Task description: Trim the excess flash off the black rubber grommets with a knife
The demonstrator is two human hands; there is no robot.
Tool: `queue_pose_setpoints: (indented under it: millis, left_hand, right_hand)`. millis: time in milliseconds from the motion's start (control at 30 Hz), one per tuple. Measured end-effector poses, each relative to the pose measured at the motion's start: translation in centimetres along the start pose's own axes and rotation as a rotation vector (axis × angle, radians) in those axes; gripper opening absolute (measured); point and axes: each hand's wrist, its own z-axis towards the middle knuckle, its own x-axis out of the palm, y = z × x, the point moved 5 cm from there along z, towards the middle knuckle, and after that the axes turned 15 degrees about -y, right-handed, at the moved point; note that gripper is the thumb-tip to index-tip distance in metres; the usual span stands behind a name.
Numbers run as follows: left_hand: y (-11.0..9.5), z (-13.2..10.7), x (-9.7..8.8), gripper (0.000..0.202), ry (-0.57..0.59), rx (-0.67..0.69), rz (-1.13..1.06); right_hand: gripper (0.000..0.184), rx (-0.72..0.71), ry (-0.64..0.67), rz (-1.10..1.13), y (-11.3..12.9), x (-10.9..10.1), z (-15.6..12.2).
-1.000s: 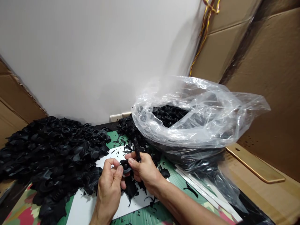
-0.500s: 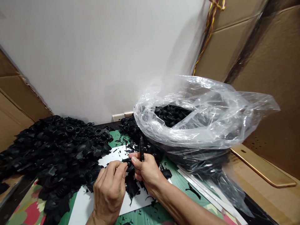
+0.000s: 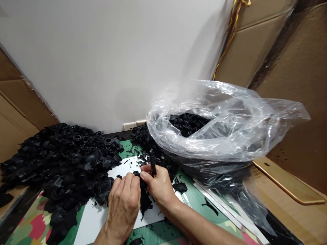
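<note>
My left hand [image 3: 124, 204] pinching a black rubber piece [image 3: 140, 180] against my right hand [image 3: 159, 187], right hand also gripping a dark slender tool [image 3: 152, 163] upright, above a white sheet [image 3: 92, 228], black bellows boots [image 3: 76, 160] heaped left, more in a clear plastic bag [image 3: 224, 119] right

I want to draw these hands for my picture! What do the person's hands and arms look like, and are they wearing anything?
The left hand and right hand are bare, with no gloves, and I can't see any rings or a watch. The right forearm is bare too, with no sleeve in view.
</note>
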Motion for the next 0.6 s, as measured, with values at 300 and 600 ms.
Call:
queue_pose_setpoints:
  millis: [300, 600]
  left_hand:
    - [-0.1, 0.1, -0.2, 0.026, -0.038, -0.024, 0.057]
    - [2.8, -1.3, 0.8, 0.017, 0.022, -0.624, -0.531]
  right_hand:
    - [0.011, -0.072, 0.029, -0.026, 0.6, 0.1, -0.8]
    - [0.030, 0.280, 0.111, 0.205, 0.1, 0.7, -0.8]
